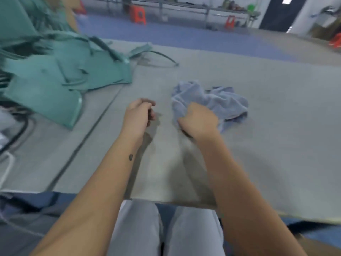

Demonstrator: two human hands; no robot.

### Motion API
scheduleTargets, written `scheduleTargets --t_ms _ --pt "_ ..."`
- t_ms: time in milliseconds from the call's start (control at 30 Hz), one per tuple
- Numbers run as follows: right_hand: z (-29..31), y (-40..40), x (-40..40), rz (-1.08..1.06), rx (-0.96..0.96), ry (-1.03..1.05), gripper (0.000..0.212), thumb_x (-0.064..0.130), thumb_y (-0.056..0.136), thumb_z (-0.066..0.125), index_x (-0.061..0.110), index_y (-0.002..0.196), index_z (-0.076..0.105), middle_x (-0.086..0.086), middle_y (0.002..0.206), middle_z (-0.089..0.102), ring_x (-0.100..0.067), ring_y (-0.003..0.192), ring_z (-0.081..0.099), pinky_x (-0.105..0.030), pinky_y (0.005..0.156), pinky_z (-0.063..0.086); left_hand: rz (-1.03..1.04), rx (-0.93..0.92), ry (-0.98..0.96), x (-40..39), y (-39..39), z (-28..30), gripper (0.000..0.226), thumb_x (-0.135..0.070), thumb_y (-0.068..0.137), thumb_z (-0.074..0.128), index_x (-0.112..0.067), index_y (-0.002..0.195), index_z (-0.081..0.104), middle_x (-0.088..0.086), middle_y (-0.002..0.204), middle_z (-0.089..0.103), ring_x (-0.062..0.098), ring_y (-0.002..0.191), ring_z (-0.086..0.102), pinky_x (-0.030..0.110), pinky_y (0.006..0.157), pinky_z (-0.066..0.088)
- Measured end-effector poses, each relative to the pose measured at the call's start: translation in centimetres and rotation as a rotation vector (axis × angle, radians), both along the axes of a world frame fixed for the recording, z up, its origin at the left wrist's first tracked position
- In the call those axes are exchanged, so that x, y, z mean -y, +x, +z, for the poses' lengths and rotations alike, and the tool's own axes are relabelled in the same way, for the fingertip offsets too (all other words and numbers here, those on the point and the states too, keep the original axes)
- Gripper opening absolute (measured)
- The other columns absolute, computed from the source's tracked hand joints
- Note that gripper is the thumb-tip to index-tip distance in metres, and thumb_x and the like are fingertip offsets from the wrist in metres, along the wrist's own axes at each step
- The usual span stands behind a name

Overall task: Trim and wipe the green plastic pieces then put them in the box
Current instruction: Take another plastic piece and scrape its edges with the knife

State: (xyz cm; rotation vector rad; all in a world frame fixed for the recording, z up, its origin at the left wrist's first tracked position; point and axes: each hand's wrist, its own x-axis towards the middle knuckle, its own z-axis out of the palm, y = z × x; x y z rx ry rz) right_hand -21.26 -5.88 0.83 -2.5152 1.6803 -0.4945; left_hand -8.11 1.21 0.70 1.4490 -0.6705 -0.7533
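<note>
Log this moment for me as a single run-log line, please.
right hand: grips blue cloth on table | left hand: curled, holds nothing | green plastic pieces: piled far left, untouched

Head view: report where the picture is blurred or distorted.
Head view: motion blur smears the green plastic pieces at the left; the right hand gripping the blue cloth is soft-edged; wide-angle distortion tilts the table edges; the background stools are out of focus.
</note>
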Motion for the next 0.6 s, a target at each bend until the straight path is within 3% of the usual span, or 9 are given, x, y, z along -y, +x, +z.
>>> scheduleTargets --t_ms 100,200,300,367,433,467,533,600 --pt "0.3 0.0 1.6 0.033 -0.001 0.068 0.024 0.023 0.097 0.045 0.009 0.099 0.065 -0.012 0.093 0.069 -0.033 0.096 0.066 -0.032 0.069 0.044 0.052 0.040 0.034 0.9 2.6 -0.1 0.028 -0.008 0.092 0.043 -0.023 0.074 0.058 -0.007 0.054 0.053 0.005 0.047 0.051 0.018 0.046 0.033" --pt "2.4 -0.2 3.7 0.002 0.120 0.002 0.028 0.024 0.097 0.044 0.006 0.114 0.056 -0.018 0.110 0.066 -0.036 0.106 0.061 -0.039 0.084 0.045 0.082 0.143 0.066 1.7 5.1 0.2 0.026 -0.009 0.091 0.046 -0.025 0.074 0.059 -0.003 0.068 0.059 0.009 0.062 0.053 0.024 0.056 0.037" --pt "5.0 -0.5 6.1 -0.107 0.479 -0.058 0.032 0.017 0.095 0.043 0.007 0.125 0.043 -0.022 0.110 0.060 -0.041 0.102 0.057 -0.039 0.077 0.038 0.238 0.398 0.093 1.5 8.2 0.8 0.016 -0.017 0.084 0.050 -0.026 0.081 0.063 -0.001 0.089 0.067 0.015 0.079 0.058 0.027 0.067 0.043" --pt "6.2 0.3 7.0 -0.068 0.574 -0.038 0.057 0.013 0.093 0.044 0.014 0.146 0.024 -0.012 0.112 0.053 -0.038 0.101 0.055 -0.044 0.077 0.041 0.367 0.643 0.186 1.1 10.5 1.1 0.023 -0.022 0.079 0.051 -0.027 0.094 0.068 0.005 0.110 0.066 0.026 0.112 0.054 0.033 0.092 0.043" --pt "6.4 1.9 7.4 -0.028 0.494 -0.078 0.076 0.015 0.090 0.050 0.016 0.154 0.009 -0.010 0.133 0.046 -0.036 0.121 0.048 -0.050 0.097 0.042 0.379 0.875 0.461 0.7 12.3 1.4 0.030 -0.028 0.081 0.056 -0.030 0.110 0.064 0.012 0.141 0.047 0.030 0.143 0.023 0.040 0.115 0.020" --pt "6.3 3.1 7.3 -0.015 0.440 -0.101 0.078 0.018 0.089 0.053 0.014 0.154 0.011 -0.014 0.142 0.041 -0.036 0.130 0.042 -0.048 0.106 0.036 0.359 0.931 0.584 0.3 12.8 1.6 0.034 -0.030 0.083 0.058 -0.030 0.116 0.060 0.016 0.152 0.031 0.032 0.147 0.005 0.044 0.117 0.008" --pt "5.3 5.6 6.7 0.054 0.357 -0.091 0.071 0.025 0.089 0.054 0.013 0.152 0.023 -0.019 0.148 0.034 -0.037 0.135 0.035 -0.044 0.111 0.029 0.354 1.032 0.714 -0.3 13.2 1.3 0.034 -0.025 0.082 0.058 -0.027 0.116 0.056 0.021 0.159 0.007 0.036 0.146 -0.014 0.051 0.116 -0.005" --pt "3.4 8.0 5.5 0.140 0.273 -0.036 0.059 0.029 0.091 0.054 0.016 0.145 0.037 -0.018 0.148 0.033 -0.037 0.134 0.034 -0.044 0.110 0.028 0.419 1.187 0.729 -1.2 13.4 0.6 0.030 -0.018 0.078 0.058 -0.025 0.107 0.055 0.022 0.160 0.001 0.037 0.145 -0.020 0.055 0.113 -0.013"
